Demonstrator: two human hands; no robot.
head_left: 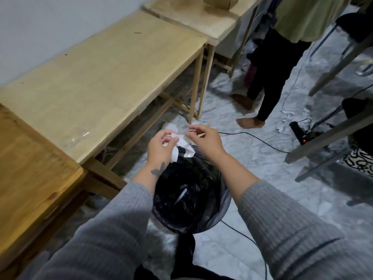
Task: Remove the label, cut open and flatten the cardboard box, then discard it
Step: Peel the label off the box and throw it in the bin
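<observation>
A crumpled white label with printed text hangs between my two hands above a bin lined with a black bag. My left hand is shut on its left part, with more white paper trailing under the palm. The fingers of my right hand pinch its right end, along with a clear strip of tape. A cardboard box stands on the far table at the top edge, only its bottom part in view.
Light wooden tables run along the wall on the left, with clear tape scraps on the near one. A barefoot person stands at the back right. Cables and a power strip lie on the floor; grey table legs stand right.
</observation>
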